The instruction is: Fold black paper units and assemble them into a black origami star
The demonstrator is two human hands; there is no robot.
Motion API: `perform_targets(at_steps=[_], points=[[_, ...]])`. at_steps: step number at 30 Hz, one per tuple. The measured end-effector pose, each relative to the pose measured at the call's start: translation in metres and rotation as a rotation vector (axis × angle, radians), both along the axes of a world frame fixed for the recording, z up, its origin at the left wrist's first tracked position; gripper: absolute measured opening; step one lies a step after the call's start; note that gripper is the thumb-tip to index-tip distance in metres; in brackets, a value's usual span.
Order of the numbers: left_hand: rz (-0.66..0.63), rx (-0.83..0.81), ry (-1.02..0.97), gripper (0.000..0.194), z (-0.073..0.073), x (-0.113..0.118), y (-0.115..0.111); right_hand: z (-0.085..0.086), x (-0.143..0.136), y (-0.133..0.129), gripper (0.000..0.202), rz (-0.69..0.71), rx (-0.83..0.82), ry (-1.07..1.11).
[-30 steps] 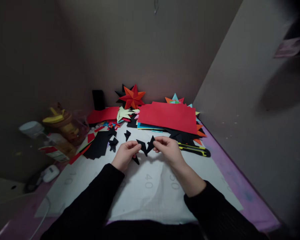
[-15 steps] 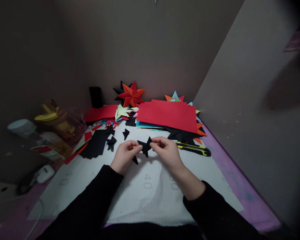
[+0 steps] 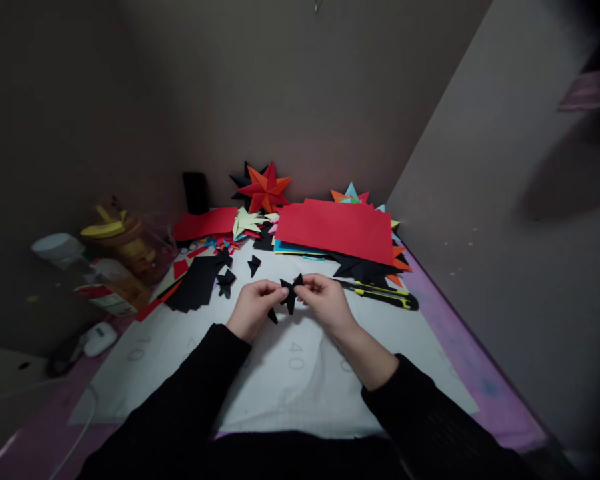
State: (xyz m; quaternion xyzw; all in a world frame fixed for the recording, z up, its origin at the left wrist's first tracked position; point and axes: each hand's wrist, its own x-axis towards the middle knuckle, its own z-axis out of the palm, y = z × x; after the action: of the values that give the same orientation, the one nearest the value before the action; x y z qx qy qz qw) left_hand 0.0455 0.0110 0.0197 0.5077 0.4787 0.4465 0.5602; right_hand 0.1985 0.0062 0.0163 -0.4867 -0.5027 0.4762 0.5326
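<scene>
A small black folded paper piece (image 3: 291, 297) with several points is held up between both hands above the white sheet (image 3: 300, 393). My left hand (image 3: 255, 303) pinches its left side between thumb and fingers. On the right side, my right hand (image 3: 327, 301) grips it the same way. Another black piece (image 3: 273, 315) shows partly below my left fingertips; whether it rests on the sheet is unclear. Two more folded black pieces (image 3: 225, 283) (image 3: 253, 265) lie to the left, beside a stack of black paper (image 3: 194, 283).
Red sheets (image 3: 337, 230) lie at the back, with a red and orange paper star (image 3: 266, 188) by the wall. A yellow and black cutter (image 3: 385, 295) lies right of my hand. At left stand a bottle (image 3: 60, 248) and a white case (image 3: 100, 339).
The view has shifted slightly. My right hand has moved a little left, closer to my left hand, and the held black piece appears narrower, with its left part more covered.
</scene>
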Motion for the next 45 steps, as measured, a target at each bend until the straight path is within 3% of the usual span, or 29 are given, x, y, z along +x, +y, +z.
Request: perform_targets(at_steps=[4,10,14,27,34,42,45], points=[[-0.057,-0.017,0.019,0.027,0.003,0.000,-0.001,-0.002,-0.003,0.000,0.017,0.026,-0.015,0.023],[-0.043,0.013,0.003,0.030,0.001,-0.004,0.003,-0.006,-0.003,0.001,0.037,0.055,-0.112,0.181],[-0.018,-0.006,-0.009,0.030,0.000,-0.006,0.004,-0.005,-0.003,0.001,0.040,0.058,-0.088,0.190],[0.022,0.076,-0.012,0.024,0.000,-0.001,0.003,-0.004,-0.004,0.000,0.024,0.063,0.038,0.054],[0.072,0.343,0.152,0.013,0.003,-0.004,0.002,-0.005,0.001,-0.002,0.018,0.029,0.111,-0.052],[0.114,1.012,0.303,0.006,0.005,-0.013,-0.003,0.002,0.000,-0.010,0.015,-0.051,0.349,-0.106],[0.130,1.158,0.358,0.010,0.002,-0.017,-0.005,0.005,0.000,-0.012,0.020,-0.034,0.439,-0.104]])
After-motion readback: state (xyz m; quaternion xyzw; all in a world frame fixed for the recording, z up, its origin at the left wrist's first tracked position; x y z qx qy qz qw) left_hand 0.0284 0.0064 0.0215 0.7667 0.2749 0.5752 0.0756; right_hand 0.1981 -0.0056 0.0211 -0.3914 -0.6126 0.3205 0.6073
